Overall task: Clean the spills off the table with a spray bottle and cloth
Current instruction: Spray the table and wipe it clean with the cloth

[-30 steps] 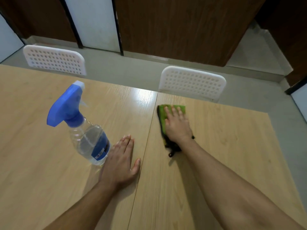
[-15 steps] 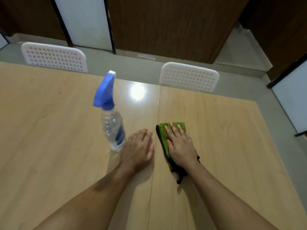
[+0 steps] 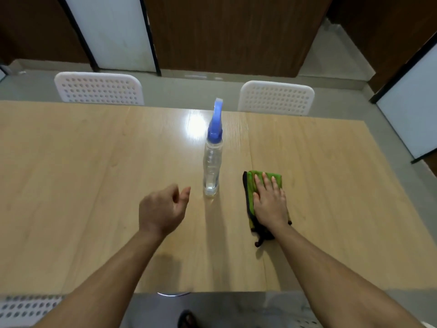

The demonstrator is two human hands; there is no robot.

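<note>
The table fills most of the view, pale wood in two slabs that meet at a seam running from the far edge to the near edge just right of centre. Its far edge lies in front of two white perforated chairs, the left chair and the right chair; its right edge slants away beside grey floor, and its near edge runs under both forearms. A wide stretch of bare wood lies left of the hands, and another between the cloth and the right edge. A bright glare sits near the far edge, just left of the bottle's head. The bottle stands upright near the middle, clear with a blue trigger head, just left of the seam. The left hand hovers just short of the bottle's base, apart from it, fingers loosely curled and thumb spread, holding nothing. The right hand lies flat on the cloth, fingers straight and slightly spread, pressing it down. The cloth is green with a dark edge, folded, just right of the seam and near the bottle, not touching it.
</note>
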